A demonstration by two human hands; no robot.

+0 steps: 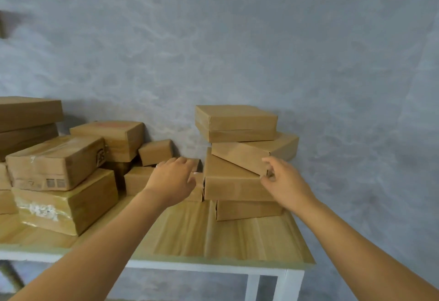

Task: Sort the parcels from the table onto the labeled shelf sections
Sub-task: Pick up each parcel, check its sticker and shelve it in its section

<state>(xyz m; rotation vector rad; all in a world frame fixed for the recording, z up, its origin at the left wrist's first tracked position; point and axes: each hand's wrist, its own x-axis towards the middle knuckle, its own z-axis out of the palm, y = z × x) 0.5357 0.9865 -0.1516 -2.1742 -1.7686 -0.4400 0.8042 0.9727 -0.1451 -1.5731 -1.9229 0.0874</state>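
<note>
Brown cardboard parcels crowd the wooden table (190,234). On the right rises a leaning stack: a flat parcel (235,115) on top, a tilted parcel (240,155) beneath it, then a larger box (228,182) and a bottom box (247,210). My right hand (285,182) is at the tilted parcel's near corner, thumb and fingers apart on either side of it. My left hand (173,177) reaches forward, fingers relaxed, over a small parcel (197,189) just left of the stack. No shelf is in view.
A bigger heap of parcels fills the table's left side, including a taped box (54,163) on a wide one (66,203). A grey wall stands directly behind. The table's white frame (251,277) and right edge lie near the stack.
</note>
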